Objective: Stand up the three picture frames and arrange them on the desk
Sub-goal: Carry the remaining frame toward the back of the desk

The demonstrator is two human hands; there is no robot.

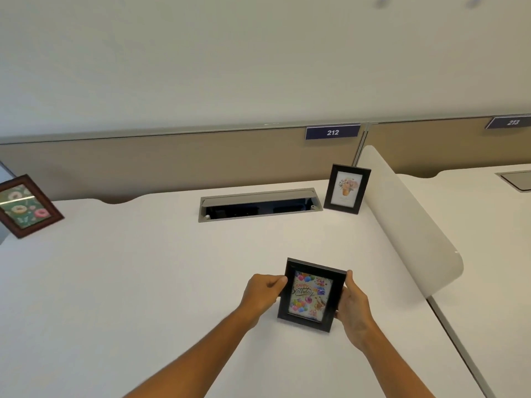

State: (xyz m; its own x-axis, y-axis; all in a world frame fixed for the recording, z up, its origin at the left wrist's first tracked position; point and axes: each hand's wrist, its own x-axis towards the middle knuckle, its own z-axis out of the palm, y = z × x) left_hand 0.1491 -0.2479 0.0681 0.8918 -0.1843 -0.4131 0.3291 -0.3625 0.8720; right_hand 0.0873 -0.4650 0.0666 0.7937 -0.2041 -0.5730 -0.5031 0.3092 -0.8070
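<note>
A black birthday picture frame (311,294) is upright over the white desk (143,268), near its front right. My left hand (263,293) grips its left edge and my right hand (355,305) grips its right edge. A second black frame with a flower print (346,189) stands upright at the back right of the desk, beside the side divider. A brown wooden frame with a doughnut print (24,206) stands leaning at the far left edge.
An open grey cable tray (258,205) is sunk into the desk at the back centre. A beige rear partition (143,165) carries a label 212 (332,132). A white rounded side divider (411,219) bounds the desk on the right.
</note>
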